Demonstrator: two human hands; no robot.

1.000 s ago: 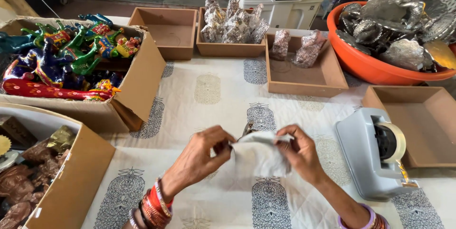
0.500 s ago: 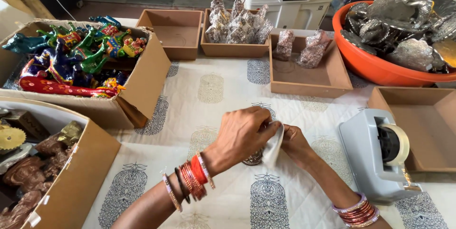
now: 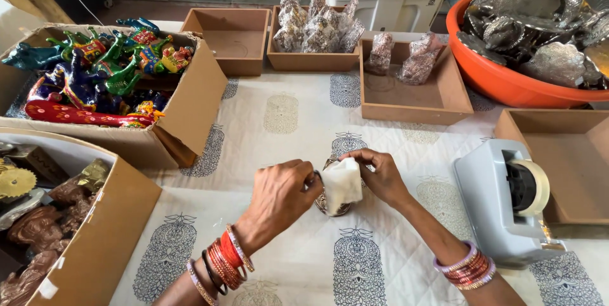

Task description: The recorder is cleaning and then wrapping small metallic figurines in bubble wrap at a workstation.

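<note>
I am mid-wrap: my left hand and right hand pinch white paper around a small metal piece between them. Next move likely requires folding it tight.

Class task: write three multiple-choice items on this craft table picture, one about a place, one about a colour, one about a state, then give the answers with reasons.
1. Where is the tape dispenser?
A. right of the hands
B. left of the hands
C. inside the tub

2. What colour is the tub of silvery pieces?
A. blue
B. orange
C. white

3. What do the left hand and right hand hold?
A. a painted toy
B. nothing
C. a metal piece with white wrap

Answers: A, it sits beside the right forearm; B, its rim shows orange; C, both hands grip it.
</note>
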